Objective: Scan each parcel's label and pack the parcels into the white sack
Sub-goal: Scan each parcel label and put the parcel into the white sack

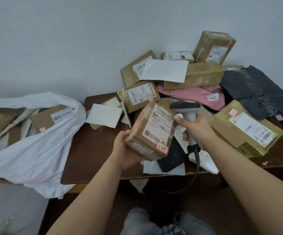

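Progress: you are sitting partway through the job, by my judgement; several parcels are already lying in the white sack (40, 150), while a large heap is still waiting on the bench (93, 150).
Step in hand: you are presenting one parcel for scanning, and it looks not yet packed.
Left hand (125, 150): you are gripping the small brown parcel (150, 131) from below and from its left edge, fingers curled round it, tilting its labelled face up toward you.
Right hand (196, 128): you are holding the grey scanner (187, 109) by its handle, fingers wrapped round it, with its head sitting just beside the parcel's label; its dark cable (197, 160) is hanging down past the bench edge.
Sack: it is lying open-mouthed at the left, partly on the bench; a flat brown box with a barcode label (51, 118) is showing inside among other brown and pale packages. How many are in there I cannot tell.
Still waiting: cardboard boxes are piling against the wall, with a pink mailer (196, 97) and a dark mailer (255, 92) among them, and a yellow-taped box (249, 131) is sitting at the right.
Loose items: white paper sheets (164, 70) are lying on and around the heap.
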{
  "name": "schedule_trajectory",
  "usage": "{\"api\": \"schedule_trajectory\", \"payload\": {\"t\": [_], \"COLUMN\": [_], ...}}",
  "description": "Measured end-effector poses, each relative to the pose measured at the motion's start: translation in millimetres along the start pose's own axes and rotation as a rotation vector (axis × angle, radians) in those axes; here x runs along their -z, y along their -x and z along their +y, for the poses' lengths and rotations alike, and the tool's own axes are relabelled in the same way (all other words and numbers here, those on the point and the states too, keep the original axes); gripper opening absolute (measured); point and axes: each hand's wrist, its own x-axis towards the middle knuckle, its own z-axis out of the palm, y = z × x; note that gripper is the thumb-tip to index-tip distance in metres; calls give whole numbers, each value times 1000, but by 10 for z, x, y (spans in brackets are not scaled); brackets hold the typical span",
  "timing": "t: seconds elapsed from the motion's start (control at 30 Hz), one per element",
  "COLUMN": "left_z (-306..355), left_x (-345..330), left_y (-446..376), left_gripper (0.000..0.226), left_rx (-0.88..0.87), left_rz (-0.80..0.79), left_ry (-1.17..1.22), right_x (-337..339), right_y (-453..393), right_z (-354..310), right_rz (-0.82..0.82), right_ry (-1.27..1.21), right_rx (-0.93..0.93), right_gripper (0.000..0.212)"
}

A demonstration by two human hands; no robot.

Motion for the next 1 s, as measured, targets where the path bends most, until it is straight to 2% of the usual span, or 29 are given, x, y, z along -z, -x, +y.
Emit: {"api": "schedule_trajectory", "payload": {"t": [0.1,0.2,0.23,0.3,0.43,0.53,0.67,0.77,0.83,0.87,0.97,1.0], "left_z": [48,164,218,325,533,709,1014,1290,1462,1542,1753,1809], "left_x": [143,279,316,430,794,1071,1306,1469,1617,1691,1848,1894], "left_y": [55,103,150,251,460,563,690,754,754,750,768,777], "left_gripper": [44,31,31,38,42,54,63,50,67,74,68,75], "left_rx": [-58,-197,-211,-151,-64,-95,-285,-436,-485,-512,-609,-626], "left_rz": [57,191,194,133,-39,-120,71,272,388,416,484,496], "left_ry": [-50,-316,-362,-375,-504,-423,-364,-384,-332,-314,-290,-286], "right_x": [-307,-595,-687,-874,-1244,-1539,-1944,-2190,-2325,-2382,-2546,-2595], "right_y": [-45,-79,-80,-75,-17,33,140,238,325,368,480,508], "right_z": [-29,-19,-17,-17,-89,-225,-535,-824,-1005,-1083,-1263,-1306], "right_rz": [-51,-58,-49,-32,-57,-86,-100,-156,-230,-260,-351,-371], "right_ry": [-29,-13,-7,7,64,103,132,109,83,75,59,57], "right_rx": [-16,0,6,21,58,72,126,106,82,75,77,82], "right_gripper": [17,13,16,21,16,29,33,27,22,19,19,20]}}
